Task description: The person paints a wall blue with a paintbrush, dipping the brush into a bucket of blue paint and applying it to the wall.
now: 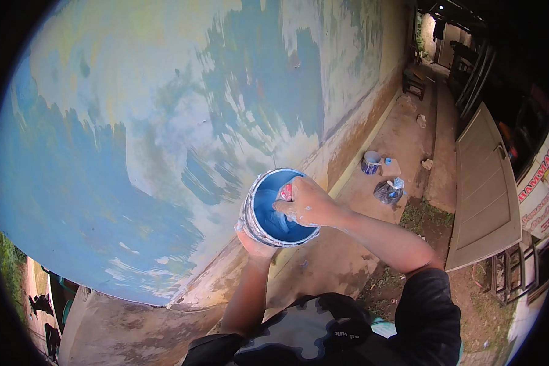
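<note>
A round paint bucket [248, 222], its outside smeared with white, is held up in front of me and tipped so its blue inside shows. My left hand [256, 245] grips it from below at its left side, fingers mostly hidden behind it. Over the rim reaches my right hand [310, 204], spotted with pale paint and closed round the red handle of a paintbrush [286, 193]. The brush's lower end is down in the bucket and hard to make out against the blue paint. Beside the bucket stands a wall [158, 177] with patchy blue strokes over pale paint.
Along the wall's foot to the right sit a small paint-marked pail [371, 163] and a dark plastic bag [388, 191]. A pale door panel [485, 189] leans at the right. Further back is a small wooden bench [414, 82] beside the walkway.
</note>
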Tool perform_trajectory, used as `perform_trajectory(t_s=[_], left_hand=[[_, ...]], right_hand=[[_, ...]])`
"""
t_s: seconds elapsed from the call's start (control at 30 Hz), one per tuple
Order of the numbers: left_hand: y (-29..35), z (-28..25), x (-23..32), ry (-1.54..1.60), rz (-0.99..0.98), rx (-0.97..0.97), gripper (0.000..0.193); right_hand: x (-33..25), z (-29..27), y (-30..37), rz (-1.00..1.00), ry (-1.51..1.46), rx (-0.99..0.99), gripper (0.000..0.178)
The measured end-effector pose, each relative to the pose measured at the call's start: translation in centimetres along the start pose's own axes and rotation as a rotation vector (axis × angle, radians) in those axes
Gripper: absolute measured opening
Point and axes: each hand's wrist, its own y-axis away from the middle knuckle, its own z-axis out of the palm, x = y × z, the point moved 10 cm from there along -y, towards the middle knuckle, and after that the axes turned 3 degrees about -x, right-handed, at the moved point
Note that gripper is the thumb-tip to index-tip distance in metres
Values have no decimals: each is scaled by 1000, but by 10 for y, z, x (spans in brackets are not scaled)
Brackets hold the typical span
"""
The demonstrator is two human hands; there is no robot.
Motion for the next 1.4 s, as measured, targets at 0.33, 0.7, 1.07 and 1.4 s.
perform_trajectory(t_s=[0.33, 0.7, 1.07, 1.4], left_hand=[[-13, 15, 0, 249, -26, -103, 47], [-11, -43, -34, 388, -150, -8, 74], [-4, -16, -24, 140, -27, 52, 65], [-12, 22, -7, -300, 28, -59, 56]], right_hand=[[-70, -13, -5, -660, 337, -27, 34], [-36, -5, 9, -353, 410, -66, 29], [9, 12, 4, 94, 8, -75, 49], [-56, -32, 39, -324, 312, 11, 41]])
